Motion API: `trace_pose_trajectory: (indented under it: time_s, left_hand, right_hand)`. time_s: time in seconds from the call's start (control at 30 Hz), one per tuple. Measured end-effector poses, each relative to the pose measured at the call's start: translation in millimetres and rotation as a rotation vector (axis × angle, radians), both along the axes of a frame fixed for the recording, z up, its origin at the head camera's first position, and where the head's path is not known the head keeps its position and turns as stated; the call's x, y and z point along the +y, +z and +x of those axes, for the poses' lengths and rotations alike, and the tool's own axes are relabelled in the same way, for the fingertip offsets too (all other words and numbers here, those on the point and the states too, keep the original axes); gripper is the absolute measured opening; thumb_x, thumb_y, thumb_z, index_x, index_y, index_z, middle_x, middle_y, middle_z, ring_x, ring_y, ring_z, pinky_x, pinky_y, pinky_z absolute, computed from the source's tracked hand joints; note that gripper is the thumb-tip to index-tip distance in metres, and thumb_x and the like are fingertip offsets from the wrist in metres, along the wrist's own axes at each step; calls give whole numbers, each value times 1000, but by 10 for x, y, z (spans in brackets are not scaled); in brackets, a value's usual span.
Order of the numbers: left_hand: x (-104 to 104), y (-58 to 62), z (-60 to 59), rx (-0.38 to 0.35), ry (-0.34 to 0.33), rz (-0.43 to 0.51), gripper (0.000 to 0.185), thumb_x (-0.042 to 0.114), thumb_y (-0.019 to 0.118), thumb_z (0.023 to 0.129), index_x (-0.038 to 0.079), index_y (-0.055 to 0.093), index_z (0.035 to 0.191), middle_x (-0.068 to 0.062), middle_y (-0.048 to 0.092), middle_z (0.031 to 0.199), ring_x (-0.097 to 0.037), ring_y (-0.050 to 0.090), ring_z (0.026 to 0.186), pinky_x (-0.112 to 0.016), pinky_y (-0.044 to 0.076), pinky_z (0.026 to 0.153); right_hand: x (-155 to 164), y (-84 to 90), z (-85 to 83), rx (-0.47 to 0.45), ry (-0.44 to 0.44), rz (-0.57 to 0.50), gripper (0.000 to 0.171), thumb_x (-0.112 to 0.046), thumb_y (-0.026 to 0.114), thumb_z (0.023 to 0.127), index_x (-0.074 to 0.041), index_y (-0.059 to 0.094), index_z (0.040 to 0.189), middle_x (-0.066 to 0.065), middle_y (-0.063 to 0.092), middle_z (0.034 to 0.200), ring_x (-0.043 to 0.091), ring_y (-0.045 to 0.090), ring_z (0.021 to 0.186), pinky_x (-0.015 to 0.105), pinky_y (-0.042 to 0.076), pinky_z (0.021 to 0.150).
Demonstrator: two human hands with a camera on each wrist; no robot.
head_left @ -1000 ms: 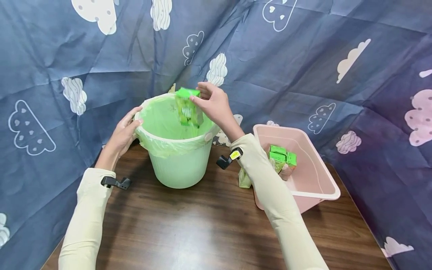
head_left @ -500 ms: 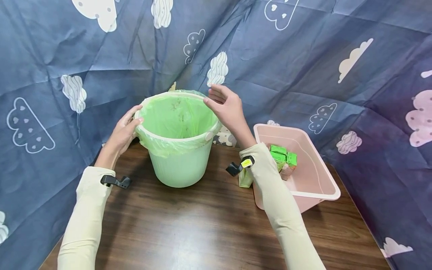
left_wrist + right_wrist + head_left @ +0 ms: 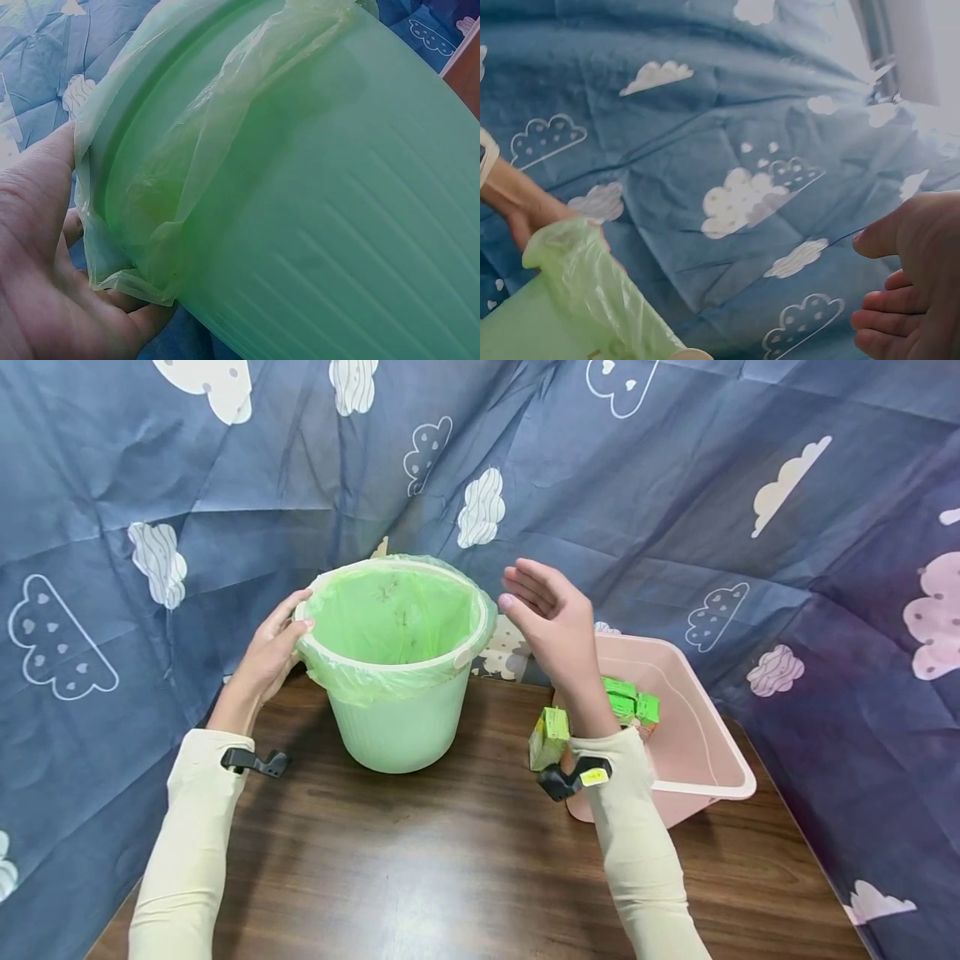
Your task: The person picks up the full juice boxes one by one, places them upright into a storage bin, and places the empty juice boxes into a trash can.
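Note:
A pale green bucket [image 3: 397,735] stands upright, lined with a translucent green plastic bag [image 3: 360,683] folded over its white rim. At its left side my left hand [image 3: 262,656] grips the rim through the bag; in the left wrist view the thumb of that hand [image 3: 45,247] lies over the edge, with fingers below on the outside. My right hand [image 3: 557,620] is in the air between the bucket and a pink bin [image 3: 693,722]. It holds nothing, its fingers loosely bent and the thumb apart. The bottom of the bucket is hidden.
Several small boxes with bright green tops [image 3: 621,700] are in the pink bin, partly behind my right arm. A yellow-green carton [image 3: 550,737] stands on the wooden table [image 3: 420,860] against the bin's left side. Dark blue cloud-printed cloth [image 3: 615,510] hangs behind.
My right hand held a green box over the bucket a second ago; the box has left the hand and is out of sight. The hand has moved right, while my left hand stays on the rim.

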State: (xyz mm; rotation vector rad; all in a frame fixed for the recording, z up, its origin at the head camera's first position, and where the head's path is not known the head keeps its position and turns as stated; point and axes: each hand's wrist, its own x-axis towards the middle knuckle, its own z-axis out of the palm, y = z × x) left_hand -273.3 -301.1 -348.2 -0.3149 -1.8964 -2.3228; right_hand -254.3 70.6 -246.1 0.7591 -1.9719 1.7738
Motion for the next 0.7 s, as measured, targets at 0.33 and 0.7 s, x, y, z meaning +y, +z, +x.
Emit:
trace_pose_trajectory:
  time_s: [0.33,0.7]
  left_hand:
    - [-5,46,2,-10,11,28,58,14,53,104,16,33,158,-9,49,126,-13,55,102,-21,49,82]
    - [35,-2,-4,-10,8,50,56,14,53,104,15,35,157,-10,48,125,-10,57,97,-20,51,80]
  right_hand:
    - [389,-442,558,-5,-61,-109,48,10,68,90,5,58,136,25,62,132,29,62,122,40,48,105]
    - [535,-1468,901,-118,-282,83,49,4,73,90,4,58,137,18,63,134,27,58,127,25,43,107]
